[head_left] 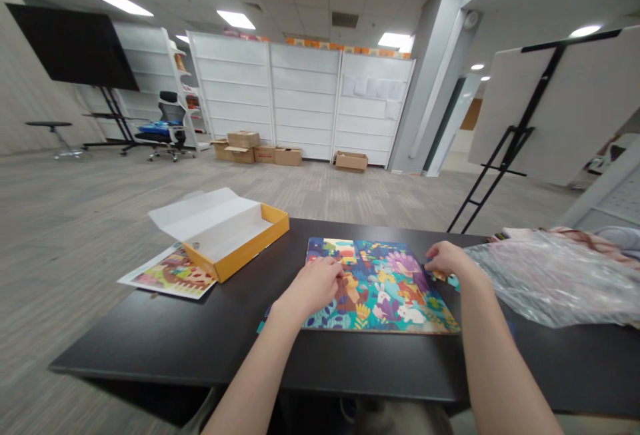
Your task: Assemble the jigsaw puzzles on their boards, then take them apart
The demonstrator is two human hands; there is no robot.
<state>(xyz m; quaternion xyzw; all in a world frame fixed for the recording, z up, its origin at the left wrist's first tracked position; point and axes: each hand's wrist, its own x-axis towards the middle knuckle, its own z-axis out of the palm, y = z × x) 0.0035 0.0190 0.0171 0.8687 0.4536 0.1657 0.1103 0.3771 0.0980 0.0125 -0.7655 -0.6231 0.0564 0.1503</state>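
A colourful jigsaw puzzle (383, 292) with rabbits, plants and a purple bird lies on the dark table, mostly covered with picture; a dark blue and yellow area is at its upper left. My left hand (317, 282) rests on the left part of the puzzle, fingers stretched over its surface. Just off the right edge, my right hand (447, 260) has its fingers curled together in a pinch at a small puzzle piece (440, 276), partly hidden by the hand. Other loose pieces show beneath that hand and by my left forearm.
An open yellow box (253, 242) with a white inner lid stands at the left, over a picture sheet (175, 272). Crinkled clear plastic (555, 282) covers the table's right side, near folded cloth. The black table's (200, 342) front edge lies close to me.
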